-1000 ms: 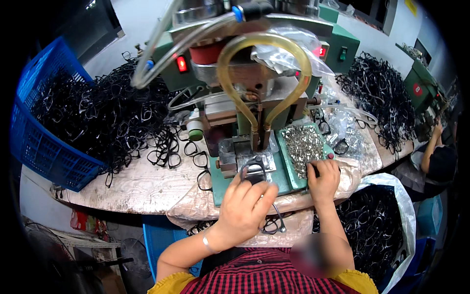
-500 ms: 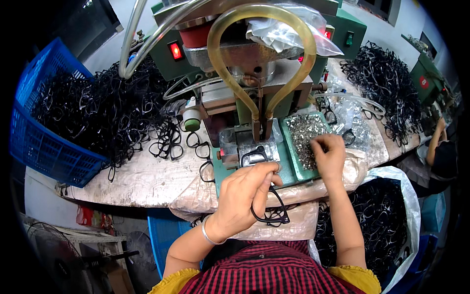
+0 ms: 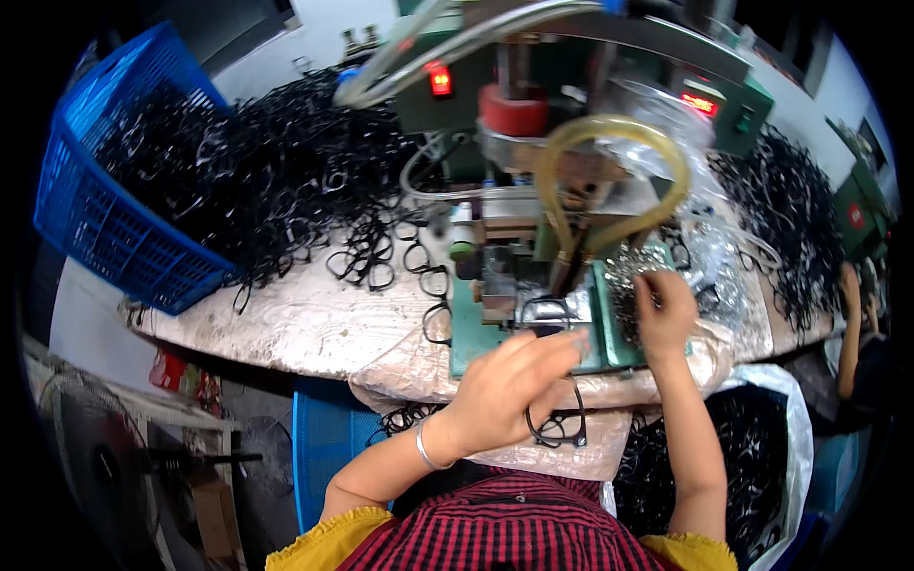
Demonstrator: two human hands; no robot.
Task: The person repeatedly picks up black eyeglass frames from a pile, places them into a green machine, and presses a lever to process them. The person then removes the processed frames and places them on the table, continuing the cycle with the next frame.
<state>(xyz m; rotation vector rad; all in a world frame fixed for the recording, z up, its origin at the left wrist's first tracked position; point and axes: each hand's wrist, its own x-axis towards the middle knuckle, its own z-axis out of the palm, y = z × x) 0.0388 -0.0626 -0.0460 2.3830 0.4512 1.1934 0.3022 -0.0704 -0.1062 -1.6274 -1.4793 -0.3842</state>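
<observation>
My left hand (image 3: pixel 509 388) holds a black eyeglass frame (image 3: pixel 557 426) just off the front edge of the green machine base (image 3: pixel 466 333). Another black frame (image 3: pixel 545 310) sits on the fixture under the press head. My right hand (image 3: pixel 664 306) reaches into a tray of small silvery metal parts (image 3: pixel 624 276) on the right side of the base, fingers pinched among them; whether it holds one I cannot tell. A yellowish hose loop (image 3: pixel 609 181) hangs above the fixture.
A blue crate (image 3: pixel 105 219) at the left spills a big heap of black frames (image 3: pixel 267 181) over the covered table (image 3: pixel 305 324). More frames pile at the right (image 3: pixel 790 219) and in a white bag (image 3: pixel 762 457) below. Another person's arm (image 3: pixel 850 324) shows at far right.
My left hand has pulled back from the fixture toward me, carrying a black frame down off the machine's front edge. My right hand has stayed at the tray of metal parts.
</observation>
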